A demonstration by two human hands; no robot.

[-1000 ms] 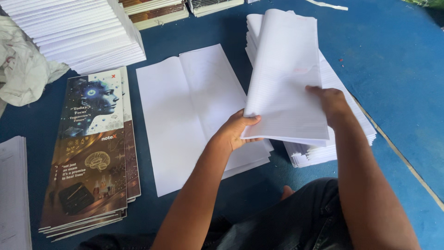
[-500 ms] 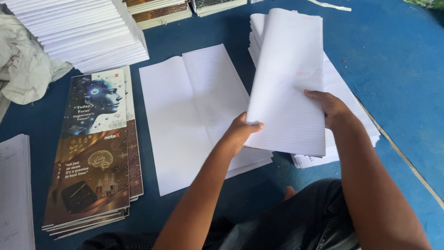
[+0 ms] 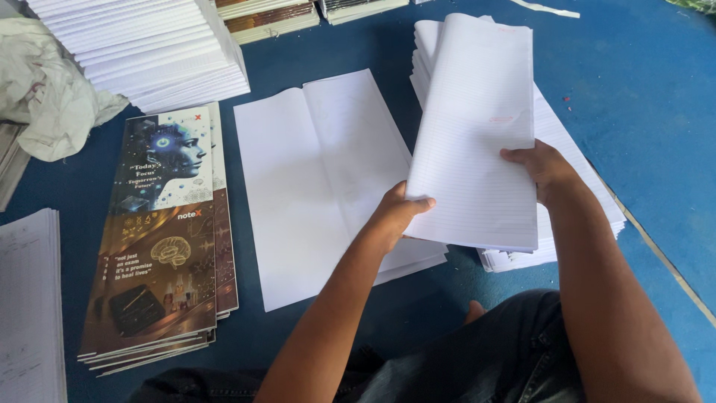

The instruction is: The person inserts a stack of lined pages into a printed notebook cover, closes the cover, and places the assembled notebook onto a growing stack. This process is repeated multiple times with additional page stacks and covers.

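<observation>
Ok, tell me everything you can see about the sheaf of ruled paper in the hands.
The sheaf of ruled paper is a thin bundle of long white sheets with fine printed lines and a faint crosswise crease at mid-height. It is held up, tilted, above the stack of similar sheets on the blue surface. The left hand pinches its lower left corner, thumb on top; the right hand grips its right edge. It looks clean and flat.

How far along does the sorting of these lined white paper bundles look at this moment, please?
Done: one flat white unfolded sheet lies spread on the blue floor. In hand: the left hand and right hand hold a lined white paper bundle above it. Left: the white paper stack beneath, and the printed dark covers lying untouched.
</observation>
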